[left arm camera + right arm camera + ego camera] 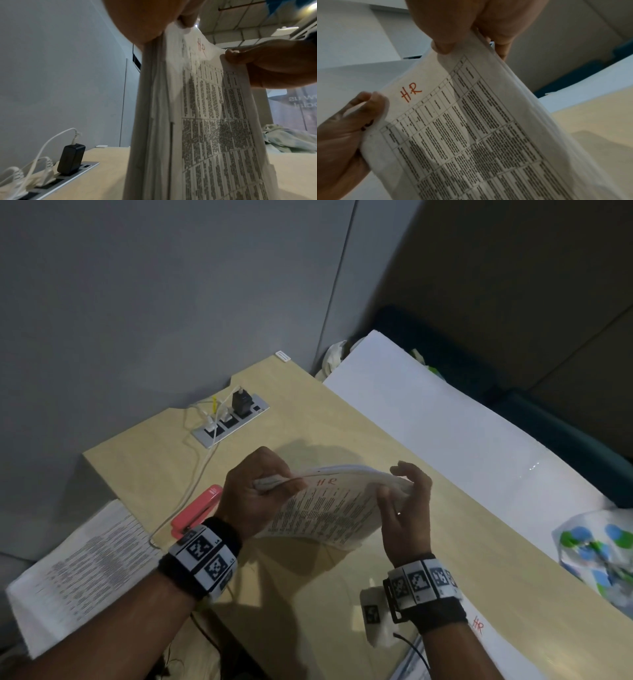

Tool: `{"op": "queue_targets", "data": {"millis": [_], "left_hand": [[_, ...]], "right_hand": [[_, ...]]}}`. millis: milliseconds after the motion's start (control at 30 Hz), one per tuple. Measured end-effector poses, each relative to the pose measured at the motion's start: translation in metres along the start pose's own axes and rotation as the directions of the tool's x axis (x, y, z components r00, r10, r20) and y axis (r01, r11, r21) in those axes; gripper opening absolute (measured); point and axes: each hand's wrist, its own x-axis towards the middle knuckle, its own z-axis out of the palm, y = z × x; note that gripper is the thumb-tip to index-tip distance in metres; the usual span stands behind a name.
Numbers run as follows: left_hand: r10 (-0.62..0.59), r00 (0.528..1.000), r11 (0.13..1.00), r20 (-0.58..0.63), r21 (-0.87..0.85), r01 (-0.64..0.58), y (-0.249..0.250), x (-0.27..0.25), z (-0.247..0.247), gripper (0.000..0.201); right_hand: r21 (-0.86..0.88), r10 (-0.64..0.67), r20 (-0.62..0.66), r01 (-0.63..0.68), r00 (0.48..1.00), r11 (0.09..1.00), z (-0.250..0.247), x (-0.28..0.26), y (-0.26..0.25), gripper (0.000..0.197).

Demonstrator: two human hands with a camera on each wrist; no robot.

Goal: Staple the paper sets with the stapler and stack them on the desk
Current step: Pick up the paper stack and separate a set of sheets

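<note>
Both hands up off the pale wooden tabletop (308, 412) right now; my left hand (251, 494) has its grip pinched on one top corner of the thick white printed paper set marked "HR" in red (329, 505), and my right hand (407, 508) curls its grip round the opposite corner; the sheets bow between them in mid-air; the pink stapler (197, 510) sits on the tabletop just behind my left wrist, beside another printed sheet stack (78, 577) at the left edge.
</note>
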Motion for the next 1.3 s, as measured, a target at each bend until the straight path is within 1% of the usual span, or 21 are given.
{"op": "queue_targets", "data": {"millis": [100, 167, 200, 300, 333, 467, 567, 667, 733, 800, 867, 933, 967, 1067, 1100, 1133, 1167, 1200, 1233, 1267, 1300], "left_hand": [[-0.106, 0.991, 0.994, -0.081, -0.049, 0.102, -0.003, -0.003, 0.003, 0.030], [-0.187, 0.979, 0.978, -0.080, -0.112, 0.177, -0.003, -0.002, 0.004, 0.043], [-0.169, 0.984, 0.980, -0.059, -0.114, 0.162, -0.002, 0.001, 0.004, 0.045], [0.053, 0.998, 0.997, 0.029, -0.058, -0.051, 0.002, 0.008, 0.009, 0.017], [0.082, 0.996, 0.995, 0.018, -0.064, -0.080, 0.002, 0.011, 0.010, 0.021], [-0.051, 0.996, 0.990, -0.080, -0.138, 0.039, -0.004, 0.011, 0.004, 0.034], [-0.165, 0.985, 0.964, -0.050, -0.222, 0.150, -0.007, 0.007, 0.002, 0.017], [-0.175, 0.982, 0.965, -0.077, -0.209, 0.155, -0.009, 0.006, 0.000, 0.020], [-0.186, 0.973, 0.972, -0.133, -0.172, 0.162, -0.011, 0.007, -0.001, 0.025], [-0.180, 0.971, 0.976, -0.158, -0.155, 0.156, -0.010, 0.008, -0.002, 0.031], [-0.184, 0.969, 0.977, -0.164, -0.135, 0.163, -0.009, 0.008, -0.004, 0.038], [-0.212, 0.962, 0.974, -0.170, -0.119, 0.194, -0.005, 0.008, -0.006, 0.037], [-0.218, 0.962, 0.974, -0.165, -0.095, 0.204, -0.002, 0.009, -0.008, 0.033], [-0.249, 0.952, 0.967, -0.180, -0.095, 0.235, -0.010, 0.007, -0.019, 0.017], [-0.322, 0.927, 0.945, -0.190, -0.121, 0.304, -0.018, 0.003, -0.025, 0.022], [-0.396, 0.895, 0.917, -0.204, -0.041, 0.396, -0.031, -0.006, -0.032, 0.036], [-0.431, 0.882, 0.861, -0.192, 0.205, 0.466, -0.046, -0.018, -0.041, 0.047], [-0.469, 0.871, 0.713, -0.148, 0.518, 0.472, -0.065, -0.034, -0.050, 0.051], [-0.522, 0.845, 0.515, -0.116, 0.747, 0.421, -0.079, -0.050, -0.057, 0.052], [-0.582, 0.808, 0.377, -0.096, 0.848, 0.373, -0.090, -0.066, -0.062, 0.051], [-0.650, 0.754, 0.313, -0.094, 0.871, 0.379, -0.093, -0.080, -0.064, 0.052]], "right_hand": [[0.124, 0.072, -0.029, -0.068, 0.997, 0.990, 0.006, -0.001, 0.004, 0.071], [0.105, 0.079, -0.020, -0.076, 0.997, 0.992, 0.009, 0.000, 0.006, 0.072], [0.075, 0.047, -0.013, -0.046, 0.999, 0.996, 0.010, -0.001, 0.007, 0.069], [-0.042, -0.040, 0.039, 0.041, 0.998, 0.998, 0.008, -0.001, 0.010, 0.080], [-0.084, -0.074, 0.061, 0.079, 0.995, 0.993, 0.007, -0.001, 0.009, 0.081], [-0.110, -0.186, 0.045, 0.190, 0.982, 0.976, -0.001, -0.001, 0.003, 0.053], [-0.079, -0.105, 0.024, 0.107, 0.994, 0.991, -0.003, -0.003, -0.007, 0.036], [-0.034, -0.045, 0.033, 0.046, 0.998, 0.998, -0.001, -0.005, -0.010, 0.045], [0.114, 0.163, 0.059, -0.169, 0.985, 0.979, 0.001, -0.005, -0.006, 0.057], [0.085, 0.292, 0.144, -0.306, 0.945, 0.948, 0.002, -0.006, 0.000, 0.052], [-0.037, 0.340, 0.237, -0.341, 0.910, 0.939, 0.006, -0.006, 0.003, 0.049], [-0.059, 0.368, 0.207, -0.364, 0.907, 0.930, 0.011, -0.004, 0.004, 0.018], [-0.079, 0.355, 0.173, -0.346, 0.919, 0.935, 0.014, -0.003, 0.004, 0.014], [-0.134, 0.341, 0.097, -0.328, 0.935, 0.935, 0.016, -0.004, 0.008, 0.023], [-0.136, 0.355, 0.073, -0.343, 0.932, 0.929, 0.016, -0.006, 0.009, 0.025], [-0.131, 0.382, 0.044, -0.374, 0.923, 0.918, 0.015, -0.007, 0.010, 0.027], [-0.123, 0.401, 0.014, -0.397, 0.916, 0.910, 0.014, -0.008, 0.010, 0.028], [-0.124, 0.414, -0.012, -0.412, 0.910, 0.902, 0.012, -0.009, 0.009, 0.028], [-0.124, 0.426, -0.034, -0.426, 0.904, 0.896, 0.010, -0.009, 0.009, 0.029], [-0.121, 0.437, -0.053, -0.441, 0.898, 0.890, 0.007, -0.007, 0.008, 0.028], [-0.120, 0.446, -0.069, -0.451, 0.892, 0.884, 0.005, -0.006, 0.009, 0.029]]}}
